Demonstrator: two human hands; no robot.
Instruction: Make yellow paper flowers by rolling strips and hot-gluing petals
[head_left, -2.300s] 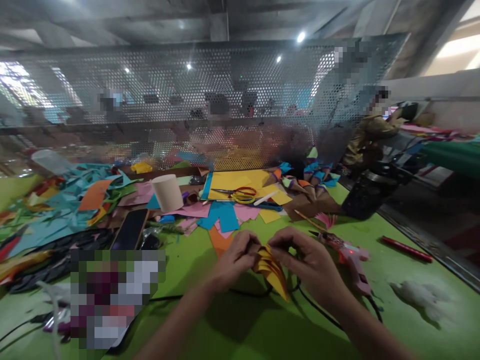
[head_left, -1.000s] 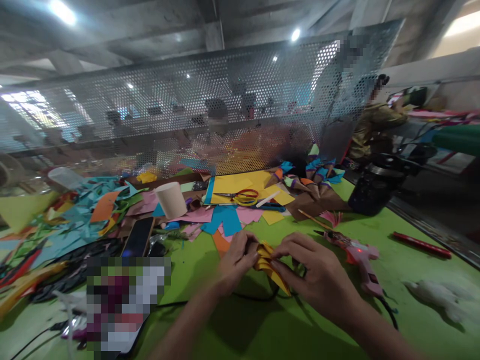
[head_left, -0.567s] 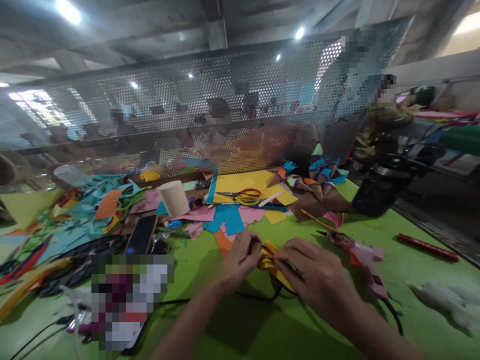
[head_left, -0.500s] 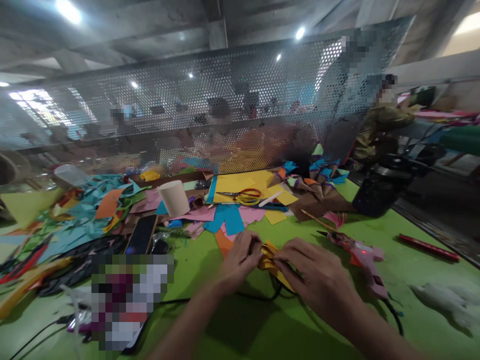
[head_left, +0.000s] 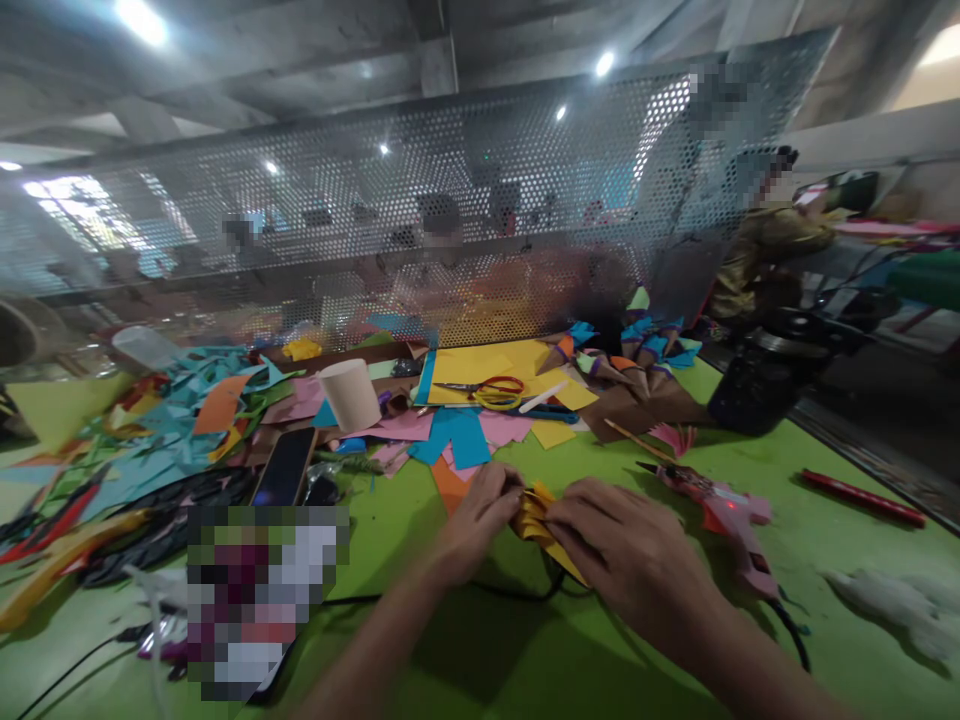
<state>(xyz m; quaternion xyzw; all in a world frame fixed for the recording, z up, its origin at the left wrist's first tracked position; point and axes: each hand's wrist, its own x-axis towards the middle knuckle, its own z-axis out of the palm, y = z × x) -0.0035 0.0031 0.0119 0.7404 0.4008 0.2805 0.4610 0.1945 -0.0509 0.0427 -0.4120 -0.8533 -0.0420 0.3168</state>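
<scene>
Between my two hands is a piece of yellow paper [head_left: 537, 520] with curled, fringed strips, held just above the green table. My left hand [head_left: 484, 515] pinches its left end, fingers curled and closed. On the other side my right hand [head_left: 626, 530] grips the strips between thumb and fingertips. A pink hot glue gun [head_left: 739, 530] with a red light lies right of my right hand. Behind my hands are blue paper pieces [head_left: 456, 437], an orange paper strip [head_left: 448, 488] and scissors [head_left: 499, 392] with red and yellow handles on yellow sheets.
A black tumbler [head_left: 765, 385] and red pen [head_left: 862, 498] are at right. Left are a paper roll [head_left: 349, 395], a phone [head_left: 285, 468] and heaped scraps [head_left: 180, 410]. A black cord [head_left: 517, 595] runs beneath my hands. A perforated metal panel [head_left: 360, 240] stands behind; a person sits far right.
Both hands stay on the yellow paper, almost in the same place. My right fingers have shifted slightly along its strips. The view has moved a little.
</scene>
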